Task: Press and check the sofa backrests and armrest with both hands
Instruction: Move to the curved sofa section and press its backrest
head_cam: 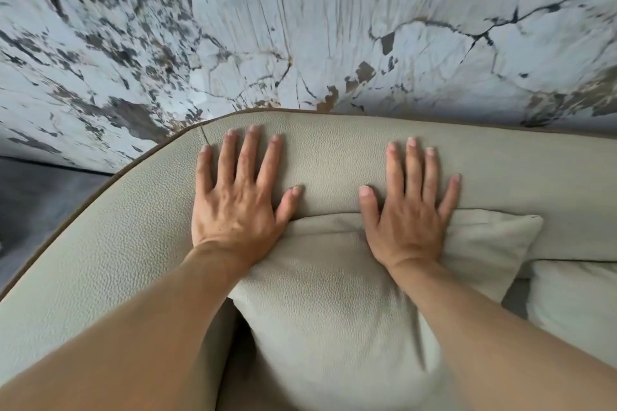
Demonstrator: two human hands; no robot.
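A beige, pebbled-leather sofa backrest [334, 160] with brown piping curves across the middle of the view. My left hand [238, 200] lies flat on its top, palm down, fingers spread. My right hand [409, 210] lies flat beside it, fingers on the backrest, heel of the palm on a loose beige cushion [334, 304] that leans against the backrest. On the left the backrest bends round into the armrest [83, 260]. Neither hand holds anything.
A white marble wall [300, 27] with dark veins stands right behind the sofa. Dark grey floor [36, 197] shows at the left. A white pillow [577, 297] lies at the right edge.
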